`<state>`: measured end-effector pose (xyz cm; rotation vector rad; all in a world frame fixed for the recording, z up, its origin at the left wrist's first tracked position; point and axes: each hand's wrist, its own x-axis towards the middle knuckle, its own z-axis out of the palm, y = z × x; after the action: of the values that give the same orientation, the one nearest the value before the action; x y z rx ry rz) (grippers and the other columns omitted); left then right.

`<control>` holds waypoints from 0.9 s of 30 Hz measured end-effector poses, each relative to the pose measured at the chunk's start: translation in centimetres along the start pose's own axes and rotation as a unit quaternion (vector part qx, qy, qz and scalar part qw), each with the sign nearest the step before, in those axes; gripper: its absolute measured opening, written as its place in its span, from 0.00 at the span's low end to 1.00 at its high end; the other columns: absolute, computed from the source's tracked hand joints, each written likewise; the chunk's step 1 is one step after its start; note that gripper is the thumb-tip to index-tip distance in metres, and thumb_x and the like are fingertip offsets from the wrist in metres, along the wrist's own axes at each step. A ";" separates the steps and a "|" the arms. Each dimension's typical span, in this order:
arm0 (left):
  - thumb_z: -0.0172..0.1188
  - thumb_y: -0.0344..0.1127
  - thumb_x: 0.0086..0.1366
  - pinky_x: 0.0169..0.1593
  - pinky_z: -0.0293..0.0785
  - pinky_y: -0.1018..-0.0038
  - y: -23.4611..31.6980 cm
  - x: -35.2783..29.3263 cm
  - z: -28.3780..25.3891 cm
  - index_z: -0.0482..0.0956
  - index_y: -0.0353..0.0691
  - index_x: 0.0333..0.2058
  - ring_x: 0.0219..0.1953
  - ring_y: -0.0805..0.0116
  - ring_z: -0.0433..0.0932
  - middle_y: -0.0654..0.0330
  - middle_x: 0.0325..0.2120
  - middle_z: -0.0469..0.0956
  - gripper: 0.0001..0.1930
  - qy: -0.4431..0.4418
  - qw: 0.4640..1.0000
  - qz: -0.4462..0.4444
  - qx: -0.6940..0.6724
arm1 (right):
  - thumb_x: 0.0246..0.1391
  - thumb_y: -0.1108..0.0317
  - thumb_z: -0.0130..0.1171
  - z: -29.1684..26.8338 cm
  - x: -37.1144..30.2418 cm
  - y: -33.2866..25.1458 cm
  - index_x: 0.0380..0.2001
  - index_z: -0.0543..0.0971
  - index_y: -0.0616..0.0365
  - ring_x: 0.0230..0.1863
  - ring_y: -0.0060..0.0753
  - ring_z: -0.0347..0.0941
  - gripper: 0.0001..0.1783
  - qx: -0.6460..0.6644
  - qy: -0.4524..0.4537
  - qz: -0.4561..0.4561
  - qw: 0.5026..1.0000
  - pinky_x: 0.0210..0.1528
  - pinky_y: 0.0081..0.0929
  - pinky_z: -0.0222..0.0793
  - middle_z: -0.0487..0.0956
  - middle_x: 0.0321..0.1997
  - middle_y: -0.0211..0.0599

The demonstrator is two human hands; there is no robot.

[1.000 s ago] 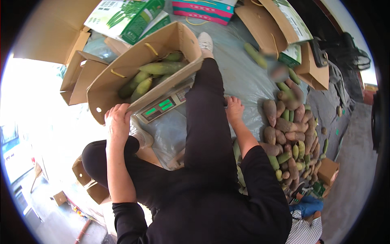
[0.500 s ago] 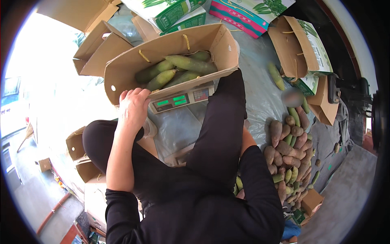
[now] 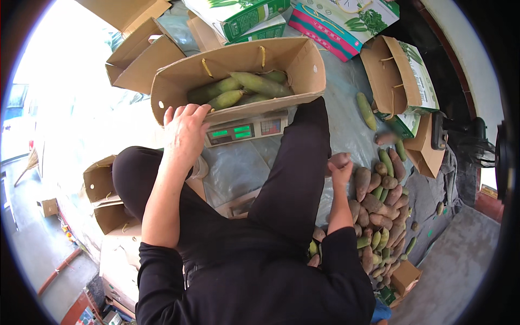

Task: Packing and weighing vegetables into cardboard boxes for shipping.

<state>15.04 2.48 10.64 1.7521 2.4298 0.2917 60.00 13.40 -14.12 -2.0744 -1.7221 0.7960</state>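
My left hand (image 3: 185, 130) grips the near rim of an open cardboard box (image 3: 238, 54), its fingers curled over the edge near the left corner. Several green radishes (image 3: 259, 84) lie inside that box. The box rests on a digital scale (image 3: 246, 130) with lit green displays. To the right of my raised knee, my right hand (image 3: 340, 172) is closed around a brownish-red root that looks like a sweet potato (image 3: 339, 159). Beside this hand spreads a pile of similar sweet potatoes (image 3: 374, 203) mixed with green radishes.
Other open cartons stand at the far left (image 3: 143, 57) and right (image 3: 390, 73). Printed boxes (image 3: 325, 30) lie at the back. A single green radish (image 3: 366, 111) rests on the plastic sheet (image 3: 344, 81). A black fan (image 3: 471, 138) is at the right edge.
My right hand has come out from behind my right leg, now holding a sweet potato. My left hand stays on the box rim. The whole view has shifted slightly.
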 end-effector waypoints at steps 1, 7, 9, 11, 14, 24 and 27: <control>0.60 0.31 0.53 0.58 0.57 0.56 0.1 0.0 0.0 0.74 0.45 0.45 0.47 0.60 0.70 0.60 0.36 0.74 0.18 0.003 1.000 0.002 -0.002 | 0.30 0.70 0.71 -1.0 0.3 0.1 0.44 0.67 0.61 0.43 0.33 0.68 0.34 0.105 0.049 -0.007 0.993 0.46 0.33 0.65 0.72 0.41 0.37; 0.60 0.32 0.53 0.57 0.57 0.57 -1.0 -0.5 0.3 0.75 0.45 0.43 0.46 0.62 0.70 0.61 0.36 0.74 0.17 0.015 1.000 -0.011 0.012 | 0.34 0.76 0.69 -8.5 1.1 -10.9 0.51 0.61 0.66 0.51 0.35 0.65 0.39 0.283 0.117 -0.071 0.949 0.54 0.31 0.62 0.66 0.50 0.44; 0.60 0.32 0.53 0.57 0.57 0.57 -0.8 -0.4 0.4 0.76 0.44 0.42 0.46 0.62 0.70 0.61 0.36 0.74 0.15 0.013 1.000 0.000 0.014 | 0.36 0.77 0.68 -10.7 1.1 -15.4 0.53 0.59 0.67 0.53 0.35 0.64 0.39 0.370 0.141 -0.139 0.908 0.57 0.31 0.60 0.65 0.52 0.43; 0.60 0.32 0.53 0.57 0.58 0.57 -0.9 -0.6 0.2 0.76 0.44 0.41 0.45 0.61 0.70 0.61 0.36 0.74 0.14 0.013 1.000 -0.002 0.012 | 0.40 0.78 0.66 -12.7 -0.2 -21.4 0.56 0.57 0.66 0.58 0.35 0.61 0.40 0.405 0.126 -0.190 0.885 0.61 0.32 0.55 0.63 0.56 0.44; 0.60 0.32 0.54 0.56 0.58 0.57 -0.7 -0.5 0.1 0.76 0.44 0.41 0.45 0.61 0.71 0.61 0.35 0.74 0.13 0.015 1.000 0.008 -0.002 | 0.38 0.79 0.67 -14.0 -1.0 -27.6 0.54 0.60 0.66 0.56 0.35 0.63 0.38 0.455 0.114 -0.234 0.852 0.61 0.32 0.55 0.65 0.54 0.43; 0.60 0.32 0.54 0.55 0.60 0.56 -0.9 -0.9 0.2 0.76 0.44 0.41 0.44 0.60 0.72 0.60 0.35 0.75 0.13 0.016 1.000 0.021 -0.014 | 0.35 0.69 0.71 -1.9 -4.7 -39.7 0.43 0.66 0.63 0.44 0.28 0.68 0.32 0.507 -0.130 -0.258 0.812 0.47 0.26 0.66 0.70 0.45 0.38; 0.58 0.32 0.55 0.56 0.60 0.60 -0.5 -0.7 -0.3 0.76 0.43 0.42 0.47 0.59 0.71 0.59 0.38 0.75 0.14 -0.014 1.000 0.013 -0.011 | 0.37 0.66 0.70 -0.3 -4.9 -39.3 0.42 0.68 0.62 0.46 0.31 0.68 0.29 0.416 -0.108 -0.241 0.870 0.49 0.29 0.65 0.71 0.45 0.41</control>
<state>14.69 1.67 10.80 1.7674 2.3780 0.2938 28.70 17.17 9.81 -0.9637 -1.4915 1.3201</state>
